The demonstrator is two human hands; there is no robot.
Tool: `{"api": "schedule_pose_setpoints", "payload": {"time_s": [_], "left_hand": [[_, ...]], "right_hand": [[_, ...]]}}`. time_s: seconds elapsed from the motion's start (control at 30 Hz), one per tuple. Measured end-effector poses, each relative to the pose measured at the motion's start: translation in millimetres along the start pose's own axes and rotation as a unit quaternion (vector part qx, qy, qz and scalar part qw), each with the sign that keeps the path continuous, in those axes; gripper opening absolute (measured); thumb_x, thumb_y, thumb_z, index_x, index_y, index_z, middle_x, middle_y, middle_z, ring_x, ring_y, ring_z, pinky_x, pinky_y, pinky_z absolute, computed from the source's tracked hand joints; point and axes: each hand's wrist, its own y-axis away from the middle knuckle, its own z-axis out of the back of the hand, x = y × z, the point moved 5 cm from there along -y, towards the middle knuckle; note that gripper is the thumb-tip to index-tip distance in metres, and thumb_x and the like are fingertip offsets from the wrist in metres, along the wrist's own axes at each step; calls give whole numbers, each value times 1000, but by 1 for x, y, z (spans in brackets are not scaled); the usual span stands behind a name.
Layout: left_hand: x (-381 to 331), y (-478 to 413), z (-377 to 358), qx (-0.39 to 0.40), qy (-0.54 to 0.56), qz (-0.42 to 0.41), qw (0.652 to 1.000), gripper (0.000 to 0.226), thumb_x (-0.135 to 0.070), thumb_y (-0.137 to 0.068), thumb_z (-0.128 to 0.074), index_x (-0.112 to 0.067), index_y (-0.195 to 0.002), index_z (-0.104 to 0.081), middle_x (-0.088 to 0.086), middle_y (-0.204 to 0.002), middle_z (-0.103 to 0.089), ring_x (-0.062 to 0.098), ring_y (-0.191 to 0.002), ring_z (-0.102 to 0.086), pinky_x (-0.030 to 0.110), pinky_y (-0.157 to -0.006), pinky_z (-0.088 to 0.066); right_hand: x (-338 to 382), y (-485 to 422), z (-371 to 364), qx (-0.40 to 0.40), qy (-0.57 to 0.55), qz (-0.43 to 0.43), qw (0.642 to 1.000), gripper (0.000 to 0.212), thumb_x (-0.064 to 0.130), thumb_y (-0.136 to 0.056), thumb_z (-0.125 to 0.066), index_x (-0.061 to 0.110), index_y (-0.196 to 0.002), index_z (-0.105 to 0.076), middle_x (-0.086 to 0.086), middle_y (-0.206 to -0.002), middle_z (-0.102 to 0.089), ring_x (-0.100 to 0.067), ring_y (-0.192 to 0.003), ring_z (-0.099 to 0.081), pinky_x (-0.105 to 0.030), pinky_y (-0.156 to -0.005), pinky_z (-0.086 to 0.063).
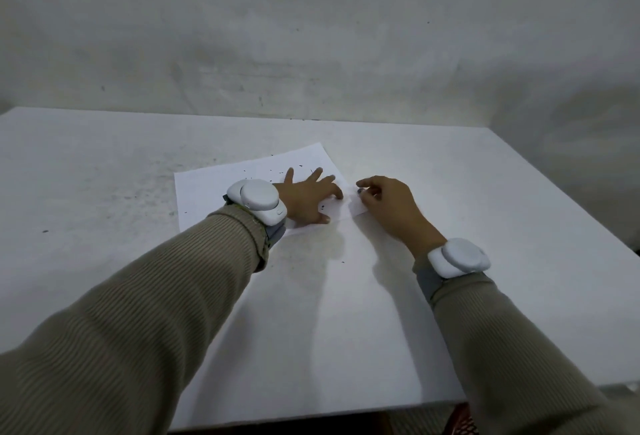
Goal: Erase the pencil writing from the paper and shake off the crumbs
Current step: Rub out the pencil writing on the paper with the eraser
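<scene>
While the left hand (pixel 308 197) lies flat on the paper (pixel 214 192) with its fingers straight and spread, the right hand (pixel 388 206) sits at the sheet's right edge with its fingers curled inward. Whether those fingers pinch the paper's corner, a small object, or nothing cannot be told; the fingertips hide that point. The two hands are near each other but not touching.

The paper is white and lies askew on the table (pixel 104 164), towards the middle and slightly left. Dark crumbs (pixel 273 173) are scattered over its far half, with a few by the left thumb and some on the table beside it.

Each wrist carries a white unit (pixel 258 200) above beige ribbed sleeves (pixel 138 296). A grey wall (pixel 311 36) stands directly behind the table.
</scene>
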Motion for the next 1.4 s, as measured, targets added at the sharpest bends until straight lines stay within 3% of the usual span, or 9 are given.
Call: {"api": "schedule_pose_setpoints", "payload": {"time_s": [0.1,0.2,0.3,0.63,0.77,0.9,1.03,1.2,1.4], "left_hand": [[-1,2,-1,-59,-22,-6,998,53,-40,-96,-58,-26,-143,-38,-1,-163,-9,20,-151,13,63,-114,10],[7,18,-3,-138,-11,14,990,52,-46,-95,-58,-20,-137,-41,-1,-160,-19,18,-152,8,60,-113,16],[8,30,-9,-209,25,35,977,51,-48,-94,-57,-18,-133,-44,-1,-152,-35,18,-152,-1,56,-113,18],[24,64,-11,-282,92,57,953,36,-39,-97,-56,-20,-127,-48,-6,-142,-47,21,-152,-7,55,-116,17],[37,74,-14,-289,104,77,949,31,-38,-98,-55,-21,-123,-51,-6,-138,-52,21,-151,-12,52,-117,17],[45,81,-14,-318,143,94,932,29,-41,-96,-57,-21,-117,-60,-2,-124,-62,20,-131,-45,40,-118,-9],[47,86,-10,-332,234,92,909,36,-37,-91,-66,-22,-123,-60,-2,-110,-65,21,-99,-61,31,-89,-42],[52,92,-5,-374,244,77,892,13,-28,-91,-68,-18,-100,-69,-3,-86,-72,20,-77,-63,33,-81,-45],[56,96,-5,-384,228,88,891,17,-30,-93,-66,-14,-94,-72,0,-81,-74,21,-78,-63,36,-84,-44]], "right_hand": [[1,1,4,2,-35,-7,999,21,14,-92,-57,12,-105,-72,-2,-100,-71,-16,-94,-62,-22,-83,-46],[12,1,6,-13,-82,-19,996,7,15,-85,-65,14,-87,-71,2,-78,-67,-12,-76,-60,-15,-65,-44],[21,0,0,2,-83,-12,997,5,16,-82,-68,13,-81,-72,1,-71,-66,-12,-69,-59,-18,-64,-46],[58,2,-28,44,25,65,997,17,14,-90,-60,18,-86,-76,20,-64,-57,-1,-60,-50,-11,-58,-34],[66,3,-34,43,52,66,996,28,7,-93,-53,23,-87,-75,10,-75,-63,-9,-67,-55,-25,-64,-41],[83,6,-39,18,4,77,997,22,13,-90,-60,27,-102,-71,10,-75,-66,-13,-76,-62,-28,-74,-50],[94,7,-46,38,-153,19,987,9,19,-78,-77,15,-80,-69,0,-70,-73,-15,-66,-69,-26,-70,-52],[104,5,-53,68,-179,13,981,19,15,-84,-70,18,-65,-64,-2,-70,-73,-14,-65,-71,-19,-65,-49],[106,4,-63,67,-155,8,986,12,18,-89,-61,12,-80,-65,-4,-73,-74,-15,-65,-72,-20,-71,-50]]}}
